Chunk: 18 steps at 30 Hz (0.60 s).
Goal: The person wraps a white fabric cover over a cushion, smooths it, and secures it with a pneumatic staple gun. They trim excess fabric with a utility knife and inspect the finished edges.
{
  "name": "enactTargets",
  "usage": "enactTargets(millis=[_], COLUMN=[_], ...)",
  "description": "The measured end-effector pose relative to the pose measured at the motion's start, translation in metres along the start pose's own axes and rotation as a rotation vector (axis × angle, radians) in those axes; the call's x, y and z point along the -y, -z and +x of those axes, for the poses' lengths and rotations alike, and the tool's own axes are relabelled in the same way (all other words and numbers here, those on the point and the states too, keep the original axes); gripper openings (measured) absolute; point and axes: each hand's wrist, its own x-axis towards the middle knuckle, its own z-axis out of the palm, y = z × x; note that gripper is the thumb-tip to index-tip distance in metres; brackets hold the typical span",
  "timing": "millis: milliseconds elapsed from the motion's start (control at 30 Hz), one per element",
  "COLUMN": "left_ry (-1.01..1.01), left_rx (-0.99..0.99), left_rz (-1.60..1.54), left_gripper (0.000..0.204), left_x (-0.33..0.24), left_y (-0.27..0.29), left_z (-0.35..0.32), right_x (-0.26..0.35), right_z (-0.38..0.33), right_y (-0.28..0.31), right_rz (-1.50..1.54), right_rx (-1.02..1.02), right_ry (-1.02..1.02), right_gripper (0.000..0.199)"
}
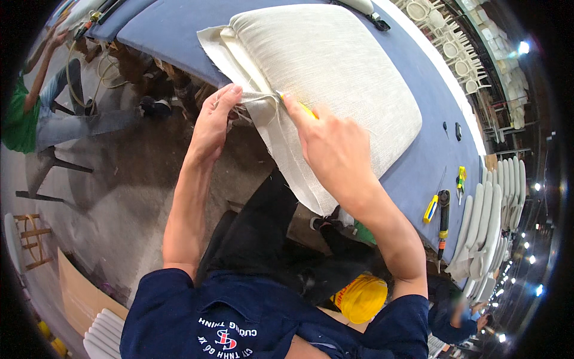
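Observation:
A cream fabric seat cushion (335, 66) lies on a blue-covered worktable (418, 167), its loose fabric flap (287, 149) hanging over the near edge. My left hand (215, 122) pinches the frayed edge of the flap at the cushion's near corner. My right hand (329, 143) is closed around a small yellow-handled tool (305, 109), its tip against the fabric seam beside my left fingers. Most of the tool is hidden in my fist.
On the table's right end lie a yellow utility knife (430, 209), a black and orange tool (443, 224) and a small yellow item (461, 178). White seat shells (484, 233) are stacked at right. A person in green (24, 113) sits at far left. A yellow roll (362, 297) sits below.

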Motion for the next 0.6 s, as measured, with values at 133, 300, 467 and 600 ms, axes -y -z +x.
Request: enactTargets(millis=[133, 300, 467, 600], left_ry=[-0.049, -0.234, -0.362, -0.446], left_rx=[0.026, 0.128, 0.15, 0.186], left_rz=[-0.11, 0.307, 0.372, 0.239], left_gripper=[0.031, 0.036, 0.045, 0.05], left_x=[-0.012, -0.036, -0.061, -0.074], left_y=[-0.006, -0.007, -0.009, -0.036], left_z=[-0.009, -0.033, -0.074, -0.109], right_x=[-0.007, -0.01, -0.02, -0.023], right_z=[-0.022, -0.053, -0.088, -0.109], right_y=[0.003, 0.014, 0.031, 0.044], right_rz=[0.019, 0.012, 0.039, 0.026], right_rx=[0.015, 0.069, 0.125, 0.203], right_ry=[0.01, -0.021, -0.052, -0.072], right_gripper=[0.054, 0.059, 0.062, 0.063])
